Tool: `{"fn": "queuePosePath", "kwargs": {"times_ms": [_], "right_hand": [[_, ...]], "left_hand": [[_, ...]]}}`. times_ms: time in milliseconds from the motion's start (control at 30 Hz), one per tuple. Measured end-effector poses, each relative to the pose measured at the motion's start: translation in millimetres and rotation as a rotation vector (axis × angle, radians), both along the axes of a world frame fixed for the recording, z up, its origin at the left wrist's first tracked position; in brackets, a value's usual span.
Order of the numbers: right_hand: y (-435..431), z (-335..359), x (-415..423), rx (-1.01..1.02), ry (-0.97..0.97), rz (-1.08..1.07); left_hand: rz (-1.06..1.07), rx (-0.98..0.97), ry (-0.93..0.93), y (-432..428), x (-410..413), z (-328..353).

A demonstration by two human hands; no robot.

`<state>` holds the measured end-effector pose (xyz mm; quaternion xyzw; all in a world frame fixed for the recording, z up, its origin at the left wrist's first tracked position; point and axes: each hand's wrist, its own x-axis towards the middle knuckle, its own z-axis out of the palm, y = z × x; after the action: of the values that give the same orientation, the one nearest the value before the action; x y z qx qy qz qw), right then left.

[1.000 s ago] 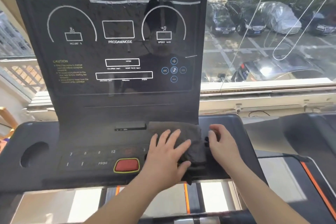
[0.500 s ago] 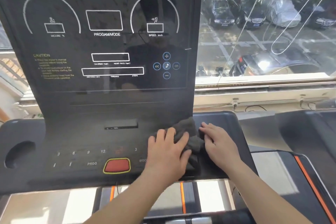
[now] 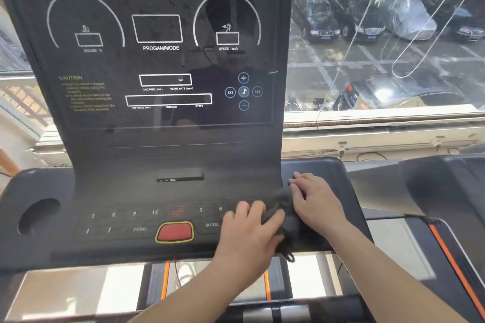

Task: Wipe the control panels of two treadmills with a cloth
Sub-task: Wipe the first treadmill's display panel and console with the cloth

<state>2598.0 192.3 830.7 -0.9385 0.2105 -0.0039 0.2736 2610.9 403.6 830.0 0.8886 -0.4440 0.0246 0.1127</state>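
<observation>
I'm wiping the right edge of the control panel (image 3: 126, 186): left hand (image 3: 249, 231) grips the bunched cloth (image 3: 284, 214), right hand (image 3: 319, 200) lies flat beside it. Next I'd sweep left over the buttons (image 3: 134, 214).

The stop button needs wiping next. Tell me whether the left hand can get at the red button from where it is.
Probably yes. The left hand, holding the cloth, sits just right of the red button on the same control panel, with nothing between them.
</observation>
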Motion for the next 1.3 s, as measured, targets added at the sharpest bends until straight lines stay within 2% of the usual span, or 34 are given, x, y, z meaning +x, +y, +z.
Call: {"fn": "queuePosePath", "kwargs": {"times_ms": [67, 100, 200, 267, 333, 433, 533, 633, 767, 900, 1033, 1233, 1300], "right_hand": [[0, 1, -1, -0.01, 0.0, 0.01], [0, 1, -1, -0.014, 0.002, 0.01], [2, 3, 0, -0.011, 0.028, 0.001], [4, 2, 1, -0.008, 0.032, -0.009], [5, 1, 3, -0.007, 0.032, -0.011], [6, 0, 4, -0.017, 0.029, -0.019], [8, 3, 4, 0.019, 0.033, -0.03], [20, 9, -6, 0.122, -0.041, -0.153], [59, 26, -17, 0.101, -0.227, -0.284], [126, 43, 3, 0.164, -0.252, -0.185], [197, 48, 37, 0.233, -0.224, -0.102], [270, 44, 76, 0.33, -0.157, -0.104], [280, 43, 79, 0.356, -0.17, -0.128]], "left_hand": [[-0.142, 0.035, 0.0, 7, 16, 4], [-0.113, 0.08, -0.006, 7, 31, 8], [0.215, 0.1, 0.012, 2, 77, 21], [0.331, 0.091, 0.006, -4, 73, 22], [0.308, 0.077, 0.009, -9, 41, 16], [0.117, 0.048, 0.062, -3, -5, 8], [-0.019, 0.073, 0.041, -1, 0, 6], [0.094, 0.111, 0.116, -3, 27, 21], [0.187, 0.211, 0.177, 14, 56, 34], [0.176, 0.235, 0.151, 64, 71, 35], [0.239, 0.166, 0.145, 154, 93, 28], [0.465, 0.027, 0.005, 297, 123, 7], [0.571, -0.04, 0.025, 321, 136, 5]]}}
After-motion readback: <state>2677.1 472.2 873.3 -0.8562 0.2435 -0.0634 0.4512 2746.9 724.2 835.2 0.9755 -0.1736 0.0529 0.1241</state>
